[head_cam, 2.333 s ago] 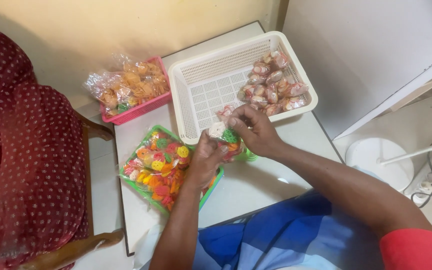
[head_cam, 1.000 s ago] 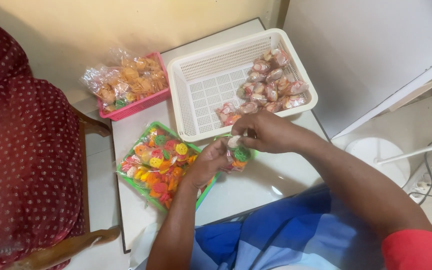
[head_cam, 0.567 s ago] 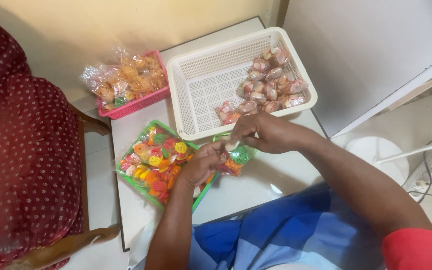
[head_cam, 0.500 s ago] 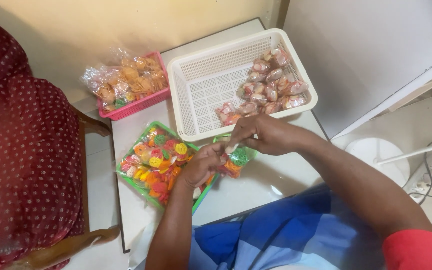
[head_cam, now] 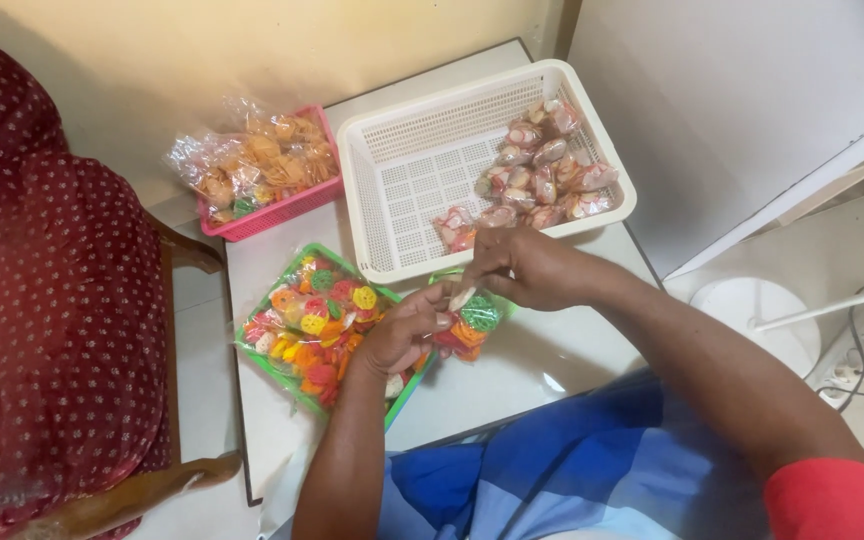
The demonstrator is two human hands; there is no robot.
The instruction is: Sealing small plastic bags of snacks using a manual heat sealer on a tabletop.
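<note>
Fingers of both hands pinch a small snack packet above the table

The big basket is white with a grid of little holes. The wrapped sweets in it are pink, red and white. The small basket is pink, and its bag of snacks is orange and yellow. The flat tray is green, with red, orange, yellow and green pieces. The counter is white. The chair cushion is dark red with tiny white dots.
</note>
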